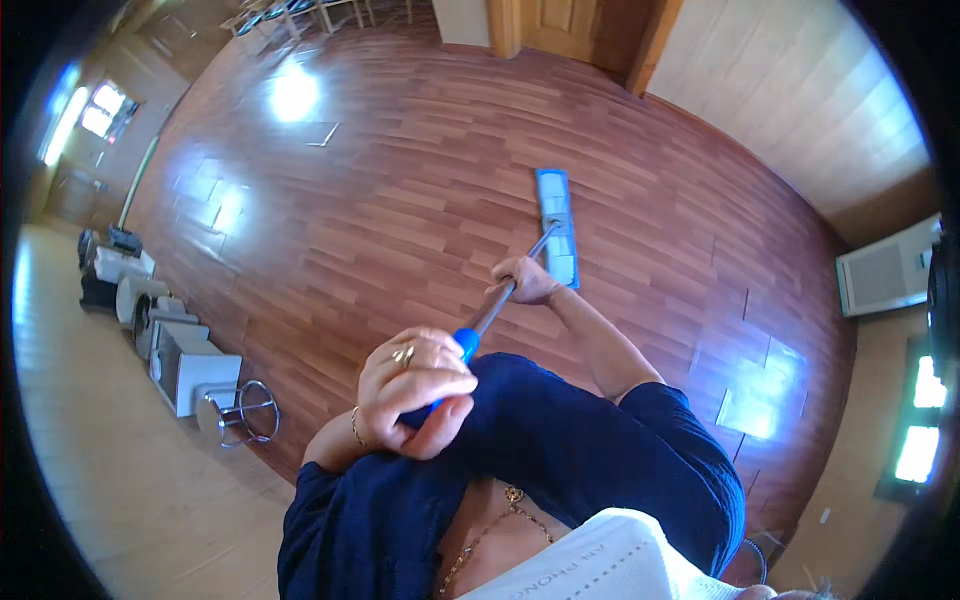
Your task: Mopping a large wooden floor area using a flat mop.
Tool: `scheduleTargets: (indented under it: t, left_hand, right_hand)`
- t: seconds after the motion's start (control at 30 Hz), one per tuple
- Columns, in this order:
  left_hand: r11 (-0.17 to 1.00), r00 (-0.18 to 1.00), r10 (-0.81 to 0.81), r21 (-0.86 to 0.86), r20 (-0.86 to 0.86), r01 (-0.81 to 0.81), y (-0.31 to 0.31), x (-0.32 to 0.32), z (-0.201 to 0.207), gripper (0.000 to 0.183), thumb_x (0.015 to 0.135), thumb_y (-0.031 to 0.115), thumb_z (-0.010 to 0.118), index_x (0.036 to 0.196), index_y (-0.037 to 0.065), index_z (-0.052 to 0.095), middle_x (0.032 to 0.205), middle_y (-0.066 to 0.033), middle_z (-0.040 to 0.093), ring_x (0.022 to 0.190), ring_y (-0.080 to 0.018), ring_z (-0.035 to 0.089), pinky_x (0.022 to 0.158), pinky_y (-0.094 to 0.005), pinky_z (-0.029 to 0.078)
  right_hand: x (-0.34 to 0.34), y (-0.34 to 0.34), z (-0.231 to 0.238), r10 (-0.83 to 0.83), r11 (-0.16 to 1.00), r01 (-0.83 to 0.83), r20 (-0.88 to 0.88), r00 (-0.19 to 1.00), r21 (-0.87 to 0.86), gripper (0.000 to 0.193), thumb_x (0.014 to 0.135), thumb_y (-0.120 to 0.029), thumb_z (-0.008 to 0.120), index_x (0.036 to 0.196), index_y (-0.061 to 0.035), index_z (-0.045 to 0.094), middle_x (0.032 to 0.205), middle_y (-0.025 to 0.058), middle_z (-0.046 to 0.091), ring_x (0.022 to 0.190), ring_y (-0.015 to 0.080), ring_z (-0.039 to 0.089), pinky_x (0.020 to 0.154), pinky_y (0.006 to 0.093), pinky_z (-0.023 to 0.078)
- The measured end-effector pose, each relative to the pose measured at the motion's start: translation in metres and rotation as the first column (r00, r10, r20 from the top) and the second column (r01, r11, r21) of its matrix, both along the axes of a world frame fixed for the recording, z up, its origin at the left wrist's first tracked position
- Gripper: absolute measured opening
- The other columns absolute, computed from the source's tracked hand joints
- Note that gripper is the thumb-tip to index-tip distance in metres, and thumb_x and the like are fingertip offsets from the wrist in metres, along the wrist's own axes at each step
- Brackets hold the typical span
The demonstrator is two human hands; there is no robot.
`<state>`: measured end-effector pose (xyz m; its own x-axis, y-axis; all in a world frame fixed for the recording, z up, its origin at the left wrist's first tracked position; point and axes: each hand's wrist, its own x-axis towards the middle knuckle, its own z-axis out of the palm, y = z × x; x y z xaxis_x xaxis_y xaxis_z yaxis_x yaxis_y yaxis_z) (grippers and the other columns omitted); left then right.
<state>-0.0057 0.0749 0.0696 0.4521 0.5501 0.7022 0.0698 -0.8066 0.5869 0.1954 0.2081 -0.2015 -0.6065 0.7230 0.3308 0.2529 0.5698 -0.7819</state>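
A flat mop (551,195) with a long light-blue rectangular head rests on the wood-look floor, ahead and a little right of me. Its grey metal pole slants back toward my body and ends in a blue grip. My left hand (420,390), wearing rings and a bracelet, is closed around that grip close to my chest. Farther down the pole, my right hand (525,280) wraps around the metal part with the arm stretched forward. The palm sides of both hands are hidden.
Reddish-brown plank flooring (400,220) spreads around me, with bright reflections. A round stool (212,420) with metal legs and several white and dark appliances or boxes (190,365) line the left wall. A wooden door (565,30) stands ahead, chairs (290,15) far left, a white unit (888,268) right.
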Motion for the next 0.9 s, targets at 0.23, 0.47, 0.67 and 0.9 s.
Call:
scheduleTargets:
  t: [0.23, 0.47, 0.67, 0.9]
  left_hand:
    - [0.968, 0.994, 0.096, 0.226, 0.06, -0.107, -0.048, -0.024, 0.029, 0.026, 0.068, 0.016, 0.077, 0.089, 0.006, 0.065, 0.065, -0.0028, 0.058, 0.059, -0.0166, 0.06, 0.063, -0.034, 0.054]
    - [0.907, 0.998, -0.014, 0.42, 0.057, -0.012, -0.067, -0.015, 0.046, 0.019, 0.076, 0.01, 0.065, 0.094, 0.006, 0.068, 0.062, -0.0011, 0.051, 0.054, -0.0142, 0.053, 0.059, -0.0288, 0.05]
    - [0.914, 0.996, 0.033, 0.405, -0.079, 0.002, -0.069, -0.017, 0.049, 0.029, 0.071, 0.008, 0.066, 0.099, 0.005, 0.069, 0.061, 0.0004, 0.048, 0.056, -0.012, 0.052, 0.059, -0.0263, 0.048]
    - [0.965, 0.992, -0.122, 0.23, -0.041, 0.128, -0.041, -0.01, 0.032, 0.028, 0.073, 0.023, 0.078, 0.092, 0.008, 0.065, 0.066, 0.0003, 0.055, 0.061, -0.0147, 0.058, 0.063, -0.0302, 0.051]
  right_hand:
    - [-0.1, -0.021, 0.029, 0.459, 0.875, -0.45, 0.013, 0.888, -0.179, 0.041, 0.075, -0.035, 0.073, 0.063, -0.0033, 0.05, 0.059, 0.0141, 0.048, 0.057, 0.026, 0.051, 0.052, 0.0396, 0.036]
    - [-0.149, -0.065, 0.034, 0.695, 0.645, -0.726, -0.212, 0.687, -0.237, 0.031, 0.073, -0.02, 0.074, 0.065, -0.0028, 0.05, 0.058, 0.0077, 0.05, 0.057, 0.0161, 0.05, 0.05, 0.0355, 0.036]
    - [-0.139, -0.073, 0.048, 0.594, 0.743, -0.625, -0.195, 0.78, -0.239, 0.03, 0.074, -0.019, 0.072, 0.064, -0.0032, 0.05, 0.056, 0.0084, 0.047, 0.055, 0.0154, 0.045, 0.049, 0.0357, 0.035]
    - [-0.088, -0.041, 0.036, 0.322, 0.926, -0.327, -0.055, 0.945, -0.19, 0.03, 0.075, -0.022, 0.071, 0.064, -0.0029, 0.051, 0.057, 0.0101, 0.049, 0.055, 0.0193, 0.05, 0.052, 0.0365, 0.04]
